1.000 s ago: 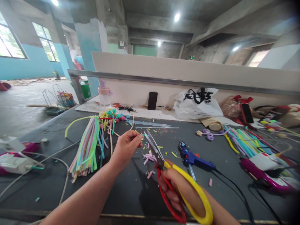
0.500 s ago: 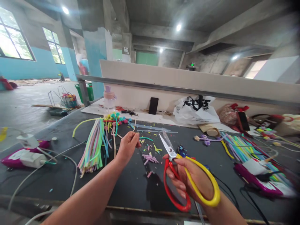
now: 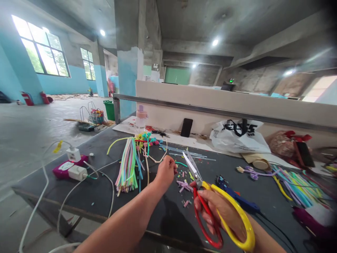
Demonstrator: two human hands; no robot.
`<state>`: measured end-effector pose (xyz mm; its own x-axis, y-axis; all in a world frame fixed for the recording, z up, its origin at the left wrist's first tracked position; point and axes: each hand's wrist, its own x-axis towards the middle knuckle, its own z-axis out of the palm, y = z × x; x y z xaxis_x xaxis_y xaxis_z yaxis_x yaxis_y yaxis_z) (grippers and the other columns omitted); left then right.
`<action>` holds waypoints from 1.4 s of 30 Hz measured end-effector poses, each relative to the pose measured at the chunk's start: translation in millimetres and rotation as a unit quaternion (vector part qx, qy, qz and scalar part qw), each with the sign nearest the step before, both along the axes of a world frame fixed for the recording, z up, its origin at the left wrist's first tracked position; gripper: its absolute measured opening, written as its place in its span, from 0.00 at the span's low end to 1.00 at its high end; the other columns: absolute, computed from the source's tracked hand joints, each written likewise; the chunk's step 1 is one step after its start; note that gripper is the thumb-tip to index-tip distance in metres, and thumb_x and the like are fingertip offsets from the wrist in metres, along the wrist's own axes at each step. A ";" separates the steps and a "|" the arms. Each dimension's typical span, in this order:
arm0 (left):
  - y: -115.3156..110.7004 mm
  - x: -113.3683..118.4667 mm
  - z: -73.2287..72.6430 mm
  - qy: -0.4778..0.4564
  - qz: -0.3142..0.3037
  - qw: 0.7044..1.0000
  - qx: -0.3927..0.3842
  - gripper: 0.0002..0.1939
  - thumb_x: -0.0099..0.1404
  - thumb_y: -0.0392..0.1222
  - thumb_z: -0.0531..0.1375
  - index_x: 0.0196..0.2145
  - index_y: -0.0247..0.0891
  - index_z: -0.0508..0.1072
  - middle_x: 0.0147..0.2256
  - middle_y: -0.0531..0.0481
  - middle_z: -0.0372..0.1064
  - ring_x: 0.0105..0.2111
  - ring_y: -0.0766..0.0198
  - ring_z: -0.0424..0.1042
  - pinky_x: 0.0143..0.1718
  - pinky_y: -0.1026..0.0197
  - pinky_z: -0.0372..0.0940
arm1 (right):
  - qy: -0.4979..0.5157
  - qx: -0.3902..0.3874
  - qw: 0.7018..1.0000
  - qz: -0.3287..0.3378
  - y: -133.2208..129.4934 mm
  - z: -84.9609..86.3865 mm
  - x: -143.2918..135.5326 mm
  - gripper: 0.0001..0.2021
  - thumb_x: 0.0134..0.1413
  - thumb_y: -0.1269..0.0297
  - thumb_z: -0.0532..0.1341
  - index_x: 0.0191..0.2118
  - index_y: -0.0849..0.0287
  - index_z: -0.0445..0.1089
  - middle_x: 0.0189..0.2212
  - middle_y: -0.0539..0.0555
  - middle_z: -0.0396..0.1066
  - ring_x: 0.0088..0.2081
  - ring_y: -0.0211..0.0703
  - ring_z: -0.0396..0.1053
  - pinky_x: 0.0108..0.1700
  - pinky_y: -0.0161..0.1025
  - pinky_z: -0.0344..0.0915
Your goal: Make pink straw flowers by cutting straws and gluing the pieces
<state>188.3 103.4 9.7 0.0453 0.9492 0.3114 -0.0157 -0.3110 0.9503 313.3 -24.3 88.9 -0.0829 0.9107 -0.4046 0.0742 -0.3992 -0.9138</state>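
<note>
My right hand [image 3: 214, 205] is wrapped round a pair of scissors [image 3: 196, 175] with one red and one yellow handle; the blades point away and stand a little apart. Further left, my left hand [image 3: 165, 172] is closed with fingertips pinched together. Whatever it pinches is hidden. Just beyond it a beige pipe cleaner [image 3: 158, 161] curves over the table. A bundle of pastel pipe cleaners [image 3: 129, 167] lies left of this hand. Short lilac cut pieces [image 3: 185, 186] are scattered between the hands, below the blade tips.
A blue glue gun [image 3: 240, 201] with a black cord lies right of the scissors. Clear glue sticks [image 3: 192, 153] lie behind. A bottle [image 3: 141, 119], a phone [image 3: 186, 127] and a white bag [image 3: 238, 137] stand along the back. A purple power strip [image 3: 65, 170] trails cables at left.
The view has swung left, so everything sits further right in the picture. Both hands keep nearly the same pose; the scissors stay in my right hand.
</note>
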 end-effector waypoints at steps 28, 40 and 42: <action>-125.6 -206.4 0.4 0.032 0.090 0.983 -0.158 0.22 0.51 0.56 0.58 0.38 0.38 0.64 0.17 0.60 0.58 0.16 0.70 0.59 0.17 0.68 0.55 | -0.079 -0.001 0.991 0.107 10.0 -28.3 -62.6 0.18 0.53 0.56 0.53 0.49 0.53 0.52 0.18 0.41 0.59 0.10 0.25 0.54 0.11 0.22 0.52; -142.4 -232.0 11.5 0.265 0.082 0.946 -0.165 0.12 0.55 0.49 0.56 0.33 0.42 0.72 0.17 0.56 0.62 0.18 0.67 0.62 0.20 0.67 0.58 | -0.419 0.136 0.884 0.159 51.3 -42.0 -79.0 0.20 0.49 0.66 0.52 0.50 0.62 0.60 0.38 0.58 0.71 0.30 0.40 0.71 0.27 0.32 0.64; -145.6 -241.6 9.4 0.358 0.055 0.925 -0.116 0.07 0.52 0.43 0.58 0.30 0.45 0.75 0.25 0.52 0.69 0.27 0.61 0.68 0.29 0.63 0.62 | -0.461 0.153 0.860 0.156 54.8 -46.7 -81.0 0.22 0.49 0.66 0.52 0.51 0.64 0.60 0.41 0.61 0.71 0.37 0.46 0.71 0.34 0.36 0.65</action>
